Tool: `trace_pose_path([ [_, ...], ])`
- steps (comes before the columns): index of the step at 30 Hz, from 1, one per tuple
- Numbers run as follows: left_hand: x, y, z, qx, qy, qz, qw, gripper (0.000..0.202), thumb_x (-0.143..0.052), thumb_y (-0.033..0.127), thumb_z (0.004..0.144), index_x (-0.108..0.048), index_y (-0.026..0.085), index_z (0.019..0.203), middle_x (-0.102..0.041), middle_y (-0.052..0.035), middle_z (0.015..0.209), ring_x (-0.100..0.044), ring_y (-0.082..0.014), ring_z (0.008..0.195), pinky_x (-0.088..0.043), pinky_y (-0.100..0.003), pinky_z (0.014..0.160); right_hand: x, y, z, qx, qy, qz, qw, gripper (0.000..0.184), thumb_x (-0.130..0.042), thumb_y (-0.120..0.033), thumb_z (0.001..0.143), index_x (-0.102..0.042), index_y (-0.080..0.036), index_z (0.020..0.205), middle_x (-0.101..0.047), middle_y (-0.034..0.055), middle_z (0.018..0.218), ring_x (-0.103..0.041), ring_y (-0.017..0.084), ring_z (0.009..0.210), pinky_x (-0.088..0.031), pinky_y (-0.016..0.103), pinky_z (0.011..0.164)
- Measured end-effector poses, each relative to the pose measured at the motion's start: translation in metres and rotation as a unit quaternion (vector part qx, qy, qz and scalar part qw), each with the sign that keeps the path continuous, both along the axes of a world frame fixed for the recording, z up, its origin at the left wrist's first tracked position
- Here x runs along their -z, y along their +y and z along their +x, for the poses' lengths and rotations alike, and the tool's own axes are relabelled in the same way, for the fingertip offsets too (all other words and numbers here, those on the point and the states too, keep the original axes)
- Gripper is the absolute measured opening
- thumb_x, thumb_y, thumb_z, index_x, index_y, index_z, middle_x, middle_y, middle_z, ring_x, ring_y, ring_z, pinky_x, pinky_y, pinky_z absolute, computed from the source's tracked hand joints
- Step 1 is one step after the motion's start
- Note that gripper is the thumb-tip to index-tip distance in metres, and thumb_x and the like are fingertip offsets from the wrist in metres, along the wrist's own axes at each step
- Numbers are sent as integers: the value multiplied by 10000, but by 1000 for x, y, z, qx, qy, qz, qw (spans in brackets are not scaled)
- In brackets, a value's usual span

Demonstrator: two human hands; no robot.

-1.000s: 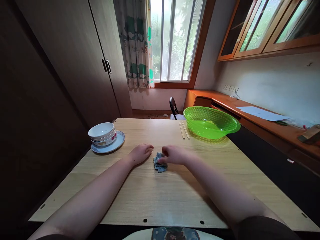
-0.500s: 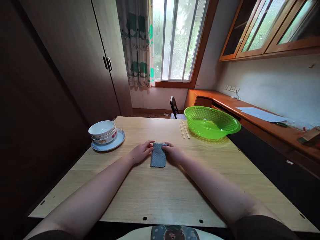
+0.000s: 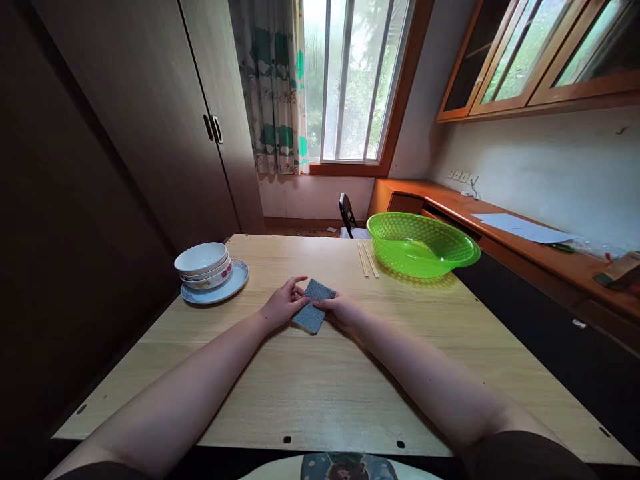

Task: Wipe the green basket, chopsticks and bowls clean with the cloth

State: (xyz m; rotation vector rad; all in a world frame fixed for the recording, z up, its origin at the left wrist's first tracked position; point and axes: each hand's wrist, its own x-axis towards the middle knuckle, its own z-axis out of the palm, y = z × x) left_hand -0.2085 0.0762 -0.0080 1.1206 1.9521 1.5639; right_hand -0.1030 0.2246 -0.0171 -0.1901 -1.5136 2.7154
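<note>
A folded blue-grey cloth [image 3: 313, 308] is tilted between my hands over the middle of the table. My right hand [image 3: 340, 310] grips its right side, the thumb lying across the top and the fingers hidden beneath. At the left edge, my left hand [image 3: 286, 303] pinches the cloth with its thumb, while the index finger stretches out past the far corner. To the left, a stack of white bowls [image 3: 201, 257] with floral sides rests on a blue-rimmed plate [image 3: 235, 285]. Several light wooden chopsticks [image 3: 369, 260] lie side by side beyond my right hand.
A large translucent green basin [image 3: 423, 247] stands at the table's far right. The pale wooden table [image 3: 300, 387] has its near edge just in front of me. Past the far edge is a folding chair [image 3: 347, 212]; an orange-brown desk [image 3: 450, 200] runs along the right wall.
The cloth has gone from lying flat and straight to being lifted and turned at an angle. My right thumb has shifted onto its face, and my left thumb now presses its left edge.
</note>
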Motion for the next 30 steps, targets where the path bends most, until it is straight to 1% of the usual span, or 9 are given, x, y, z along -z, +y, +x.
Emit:
trace_pose_path([
  [3, -6, -4, -4, -21, 94, -33, 995, 486, -583, 394, 795, -510, 211, 1239, -639, -31, 876, -620, -167, 753, -501, -306, 703, 1, 4, -1, 43, 5, -19, 999, 383, -751, -131, 629, -648, -156, 997, -726, 72, 971, -685, 212, 868, -509, 376, 873],
  [5, -15, -10, -13, -85, 216, -85, 969, 375, -535, 375, 829, -582, 208, 1162, -662, -82, 997, -626, -216, 913, -484, -360, 838, 2, 9, -2, 73, 2, -37, 997, 319, -730, -136, 657, -655, -162, 966, -729, 62, 947, -685, 202, 853, -522, 355, 847],
  [9, -37, -33, -40, -272, 417, -232, 836, 342, -497, 295, 838, -624, 147, 1118, -594, -171, 1231, -482, -336, 1202, -312, -510, 1038, 3, 18, -5, 92, -27, -54, 994, 183, -675, -186, 729, -659, -168, 911, -729, 48, 848, -678, 180, 744, -541, 315, 740],
  [11, -46, -48, -57, -384, 439, -274, 765, 374, -481, 293, 845, -608, 91, 1133, -522, -221, 1317, -350, -385, 1308, -199, -578, 1077, 4, 19, -6, 94, -39, -51, 994, 142, -655, -222, 759, -656, -172, 892, -721, 42, 798, -667, 173, 693, -538, 300, 691],
  [13, -51, -64, -73, -440, 436, -300, 725, 386, -431, 295, 870, -595, 70, 1137, -500, -241, 1331, -287, -411, 1335, -158, -634, 1058, 5, 19, -7, 94, -45, -46, 993, 132, -654, -246, 768, -651, -177, 881, -715, 35, 780, -661, 170, 676, -533, 291, 669],
  [16, -54, -83, -93, -468, 364, -362, 720, 359, -386, 329, 892, -625, 117, 1057, -628, -232, 1111, -442, -404, 1209, -262, -637, 990, 5, 18, -7, 97, -51, -37, 993, 147, -674, -264, 756, -641, -180, 871, -710, 28, 776, -658, 169, 677, -530, 289, 666],
  [19, -52, -92, -104, -455, 346, -388, 724, 333, -350, 315, 903, -648, 172, 947, -668, -195, 979, -553, -370, 1035, -337, -625, 918, 4, 18, -7, 107, -56, -26, 992, 157, -686, -281, 749, -635, -182, 860, -705, 26, 761, -655, 172, 674, -526, 295, 668],
  [24, -50, -96, -109, -459, 373, -376, 713, 300, -380, 331, 899, -641, 191, 846, -671, -132, 840, -595, -325, 900, -338, -628, 902, 3, 19, -7, 110, -67, -29, 991, 110, -661, -276, 773, -644, -188, 837, -696, 27, 754, -643, 165, 655, -518, 289, 666],
  [30, -55, -95, -103, -475, 404, -349, 700, 350, -314, 298, 930, -625, 156, 853, -652, -100, 807, -594, -282, 877, -303, -579, 961, 3, 19, -8, 107, -70, -36, 991, 116, -642, -267, 796, -645, -182, 875, -692, 25, 751, -637, 157, 640, -517, 280, 662],
])
